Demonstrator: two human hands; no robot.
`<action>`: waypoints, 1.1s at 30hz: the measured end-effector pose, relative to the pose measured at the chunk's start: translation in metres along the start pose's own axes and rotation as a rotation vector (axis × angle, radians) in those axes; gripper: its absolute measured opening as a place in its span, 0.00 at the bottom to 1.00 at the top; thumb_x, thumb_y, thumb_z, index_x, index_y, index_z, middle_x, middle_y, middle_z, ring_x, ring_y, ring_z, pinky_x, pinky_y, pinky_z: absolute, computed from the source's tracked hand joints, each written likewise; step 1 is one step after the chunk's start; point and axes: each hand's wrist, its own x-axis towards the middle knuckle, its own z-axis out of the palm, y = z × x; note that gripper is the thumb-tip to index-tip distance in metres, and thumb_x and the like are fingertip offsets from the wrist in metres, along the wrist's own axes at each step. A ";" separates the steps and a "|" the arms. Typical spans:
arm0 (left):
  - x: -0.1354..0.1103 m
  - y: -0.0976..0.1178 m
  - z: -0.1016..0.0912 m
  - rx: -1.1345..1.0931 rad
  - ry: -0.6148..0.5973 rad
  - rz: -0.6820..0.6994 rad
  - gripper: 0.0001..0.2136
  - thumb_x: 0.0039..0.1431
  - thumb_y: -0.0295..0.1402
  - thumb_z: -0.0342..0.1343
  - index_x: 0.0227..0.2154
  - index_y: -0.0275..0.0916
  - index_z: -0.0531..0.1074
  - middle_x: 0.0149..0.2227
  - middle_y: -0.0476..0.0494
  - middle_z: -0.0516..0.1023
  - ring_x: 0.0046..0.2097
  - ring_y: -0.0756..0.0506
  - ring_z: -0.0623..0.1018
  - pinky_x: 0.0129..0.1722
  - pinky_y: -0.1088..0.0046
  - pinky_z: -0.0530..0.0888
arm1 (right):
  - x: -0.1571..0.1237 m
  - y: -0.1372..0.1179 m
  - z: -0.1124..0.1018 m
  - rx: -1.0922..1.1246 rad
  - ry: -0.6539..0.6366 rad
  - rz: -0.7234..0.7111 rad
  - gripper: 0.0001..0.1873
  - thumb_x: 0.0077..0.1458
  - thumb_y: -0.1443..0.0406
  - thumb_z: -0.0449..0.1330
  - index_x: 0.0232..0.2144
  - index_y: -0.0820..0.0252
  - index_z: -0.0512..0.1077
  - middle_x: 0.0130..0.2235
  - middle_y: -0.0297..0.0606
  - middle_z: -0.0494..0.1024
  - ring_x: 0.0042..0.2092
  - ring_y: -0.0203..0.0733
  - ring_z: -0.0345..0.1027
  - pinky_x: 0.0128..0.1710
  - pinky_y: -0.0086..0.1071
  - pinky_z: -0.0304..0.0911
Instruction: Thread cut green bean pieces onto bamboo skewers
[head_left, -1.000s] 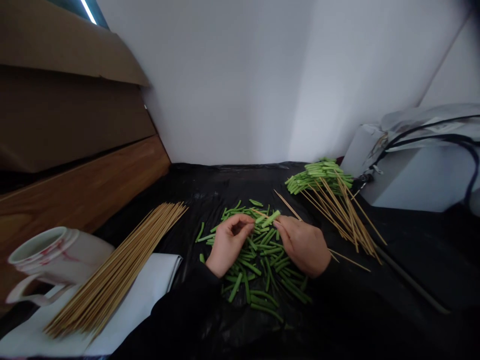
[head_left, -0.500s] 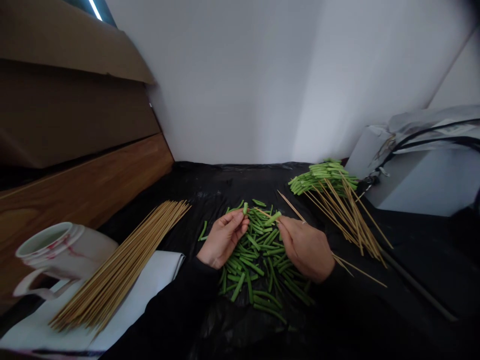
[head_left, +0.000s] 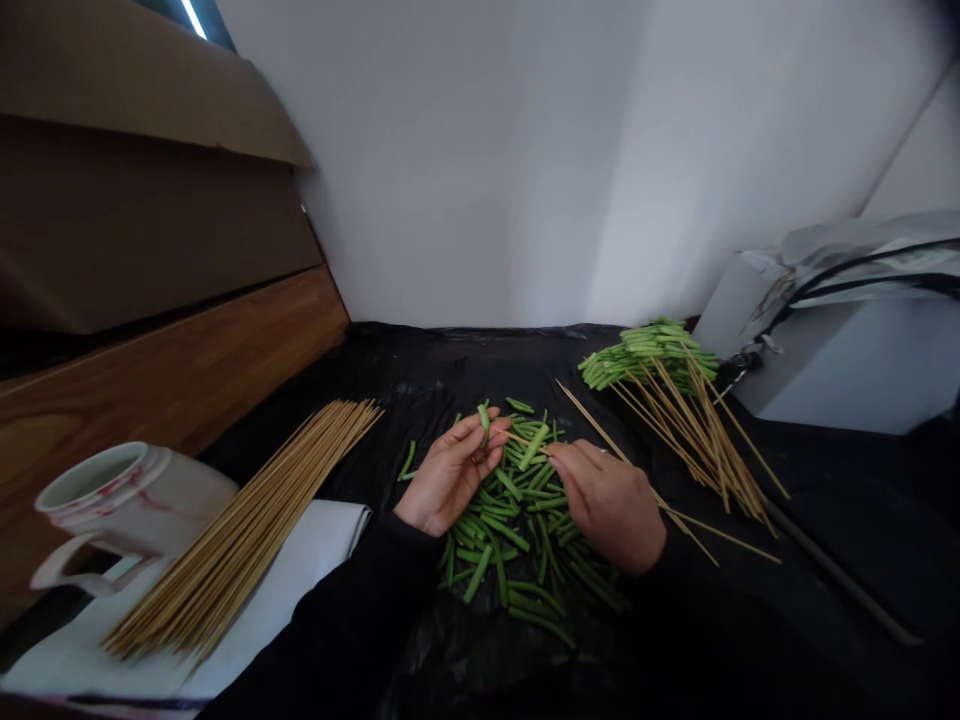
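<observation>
In the head view my left hand (head_left: 452, 470) pinches a cut piece of green bean (head_left: 484, 424) between thumb and fingers. My right hand (head_left: 611, 500) grips a thin bamboo skewer (head_left: 514, 436) that points left, its tip close to the left fingers. One green bean piece (head_left: 534, 447) is threaded crosswise on this skewer, just ahead of the right fingertips. Whether the tip touches the held piece I cannot tell. Beneath both hands spreads a loose pile of cut green beans (head_left: 517, 530) on black plastic sheeting (head_left: 442, 365).
Filled skewers (head_left: 649, 355) are stacked at the back right, bare ends toward me. Loose skewers (head_left: 592, 420) lie behind my right hand. On the left, a bundle of bamboo skewers (head_left: 255, 520) rests beside a tipped white mug (head_left: 180, 500). A cardboard box (head_left: 150, 220) and white wall border the table.
The threaded piece has moved slightly left and down as my right hand shifted left. In my left hand, the bean piece has tilted and the fingers have opened a little around it.
</observation>
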 end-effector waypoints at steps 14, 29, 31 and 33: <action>-0.001 0.000 0.001 -0.049 0.011 0.018 0.11 0.54 0.21 0.58 0.40 0.34 0.75 0.45 0.40 0.79 0.48 0.46 0.77 0.53 0.71 0.70 | 0.000 -0.001 0.000 -0.028 -0.015 0.006 0.13 0.62 0.68 0.48 0.41 0.59 0.72 0.32 0.36 0.74 0.33 0.36 0.67 0.33 0.30 0.53; 0.000 -0.003 -0.002 -0.013 0.020 0.010 0.10 0.55 0.23 0.58 0.40 0.35 0.76 0.46 0.40 0.79 0.44 0.48 0.79 0.47 0.74 0.74 | 0.000 -0.001 0.000 -0.023 -0.024 0.029 0.12 0.61 0.69 0.49 0.41 0.59 0.72 0.33 0.35 0.74 0.33 0.36 0.67 0.33 0.30 0.53; 0.000 -0.002 -0.003 -0.011 0.038 -0.004 0.10 0.55 0.24 0.59 0.40 0.36 0.76 0.46 0.40 0.78 0.41 0.50 0.79 0.42 0.77 0.75 | 0.000 -0.001 0.000 -0.016 -0.018 0.031 0.12 0.61 0.69 0.49 0.42 0.58 0.72 0.33 0.35 0.74 0.34 0.36 0.67 0.34 0.29 0.53; 0.000 -0.002 -0.003 -0.010 0.047 -0.005 0.10 0.54 0.24 0.59 0.40 0.36 0.77 0.46 0.40 0.78 0.39 0.51 0.78 0.38 0.80 0.74 | 0.000 -0.001 0.000 -0.014 -0.009 0.033 0.12 0.61 0.68 0.49 0.42 0.58 0.72 0.33 0.35 0.75 0.34 0.37 0.68 0.34 0.29 0.54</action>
